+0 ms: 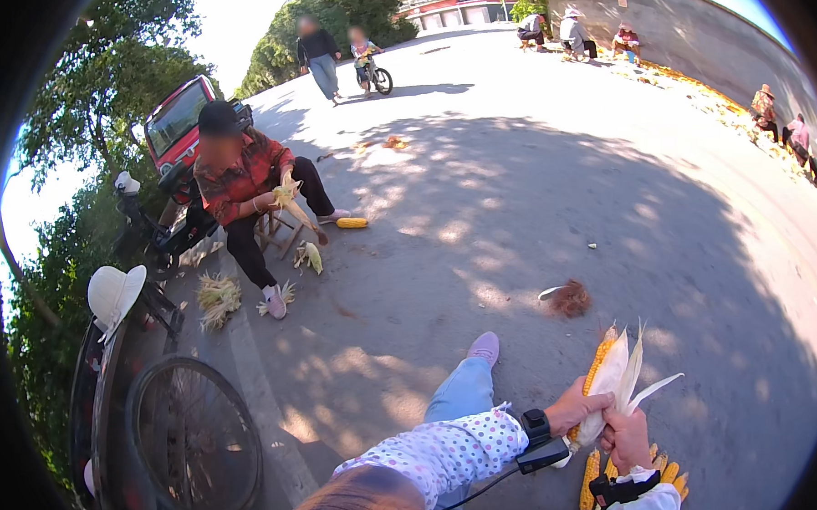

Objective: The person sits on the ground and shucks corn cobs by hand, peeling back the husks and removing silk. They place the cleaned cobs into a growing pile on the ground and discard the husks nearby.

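An ear of corn, partly husked with yellow kernels bare along its left side, stands upright at the lower right. My left hand grips it around its lower part. My right hand is closed on the pale corn husk at the ear's right side, close beside my left hand. Husk strips fan out above both hands. Below my right hand, several husked corn cobs lie on the ground, partly hidden by my wrist and sleeve.
A seated person at the left holds another ear. A bicycle wheel and a white hat are at the lower left. Corn silk lies ahead on the pavement. Two people and a small bicycle are farther away.
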